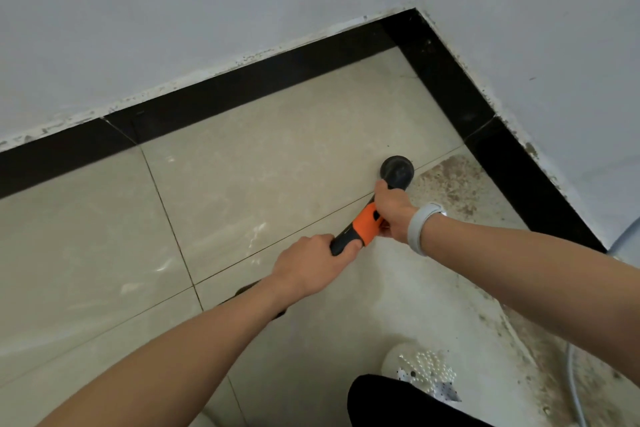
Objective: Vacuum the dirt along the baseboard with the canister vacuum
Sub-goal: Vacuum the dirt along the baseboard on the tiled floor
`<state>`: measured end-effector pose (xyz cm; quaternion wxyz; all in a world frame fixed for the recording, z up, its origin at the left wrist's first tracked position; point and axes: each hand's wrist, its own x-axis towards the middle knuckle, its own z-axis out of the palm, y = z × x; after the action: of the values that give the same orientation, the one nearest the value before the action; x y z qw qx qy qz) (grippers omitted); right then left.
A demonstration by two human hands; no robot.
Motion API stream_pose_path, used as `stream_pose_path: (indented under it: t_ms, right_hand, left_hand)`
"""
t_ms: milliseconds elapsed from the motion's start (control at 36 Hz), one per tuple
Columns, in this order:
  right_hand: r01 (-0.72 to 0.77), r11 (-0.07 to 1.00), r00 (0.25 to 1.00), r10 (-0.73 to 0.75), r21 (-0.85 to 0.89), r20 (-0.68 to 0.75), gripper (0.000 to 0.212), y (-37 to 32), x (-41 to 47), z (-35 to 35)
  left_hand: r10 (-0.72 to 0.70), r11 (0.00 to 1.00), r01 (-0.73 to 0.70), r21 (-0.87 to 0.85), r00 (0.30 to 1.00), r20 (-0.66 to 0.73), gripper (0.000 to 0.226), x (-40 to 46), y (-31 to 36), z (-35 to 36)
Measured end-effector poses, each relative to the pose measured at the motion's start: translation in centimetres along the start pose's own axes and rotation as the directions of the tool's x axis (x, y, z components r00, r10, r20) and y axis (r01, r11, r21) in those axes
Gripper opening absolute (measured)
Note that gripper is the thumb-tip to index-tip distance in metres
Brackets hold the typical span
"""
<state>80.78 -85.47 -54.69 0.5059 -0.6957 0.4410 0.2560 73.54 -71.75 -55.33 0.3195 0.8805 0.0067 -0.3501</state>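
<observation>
From the head view, you hold the vacuum wand [360,225] with both hands. Your left hand [313,262] is wrapped round the black back end. Your right hand [393,210] is wrapped round the front, just past the orange part, and it wears a pale wristband [420,227]. The round black nozzle [397,170] sits on the floor [242,184], close to the edge of the dirty patch.

The dirt [453,184] is a brown, speckled patch on the floor, right next to the black baseboard [512,166] on the right wall. More grit [519,340] runs back along that wall toward you. I think you are partway through, because the tiles on the left look clean and this strip does not.

To do this step well, keep the nozzle flat on the floor and slide it slowly into the brown patch. Push it up until it touches the baseboard, then follow that edge. Go slow so it picks up the small bits.

You have lots of open floor on the left to swing the wand. The corner [408,35] where the two baseboards meet is tight, so turn gently there. Watch your shoe [420,369] and the pale cord [575,388] near the bottom right edge of the floor, so you do not trip.
</observation>
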Motion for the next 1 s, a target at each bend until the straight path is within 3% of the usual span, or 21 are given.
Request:
stream_pose_path:
  t_ms: [139,444,556,694,778,806,861,917,1000]
  right_hand:
    - [0.021,1.000,0.999,-0.021,0.008,-0.026,0.039,-1.7,2.0,-2.6]
    - [0.083,0.993,0.995,-0.088,0.086,0.055,0.052,-4.1,2.9,-0.6]
    - [0.034,0.996,0.995,-0.041,0.078,0.089,0.057,-2.0,1.7,2.9]
    - [-0.050,0.988,0.992,0.033,0.147,0.118,0.060,0.1,-1.0,5.9]
    - [-0.209,0.918,0.967,0.142,0.338,0.213,0.042,0.7,-2.7,5.1]
    - [-0.218,0.924,0.966,0.157,0.314,0.208,0.032,0.5,-2.6,4.3]
    - [-0.220,0.906,0.969,0.160,0.362,0.188,0.039,0.7,-4.0,3.4]
    - [-0.051,0.969,0.991,0.020,0.241,0.129,0.052,1.3,-4.0,2.3]
    - [-0.054,0.995,0.993,0.045,0.080,0.109,0.052,1.9,-3.4,1.0]
  left_hand:
    - [0.030,0.998,-0.031,0.061,0.999,0.009,0.057,2.8,2.3,-0.4]
    - [-0.002,0.993,0.018,0.119,0.991,-0.132,0.049,3.6,1.6,-2.1]
    - [-0.057,0.989,0.069,0.132,0.994,-0.097,0.050,1.5,-2.0,-3.4]
    - [-0.097,0.995,0.097,0.024,0.995,0.004,0.062,-0.8,-5.4,-4.4]
    - [-0.094,0.995,0.094,0.044,0.996,0.005,0.058,-2.0,-5.4,-3.7]
    - [-0.093,0.995,0.092,0.049,0.996,0.012,0.057,-2.4,-5.0,-3.5]
    - [-0.080,0.996,0.079,0.042,0.996,0.035,0.056,-2.9,-4.0,-2.7]
    - [-0.060,0.998,0.058,0.035,0.996,0.059,0.054,-3.0,-2.9,-1.8]
    - [-0.037,0.998,0.032,0.050,0.996,0.087,0.052,-3.4,-1.8,-0.6]
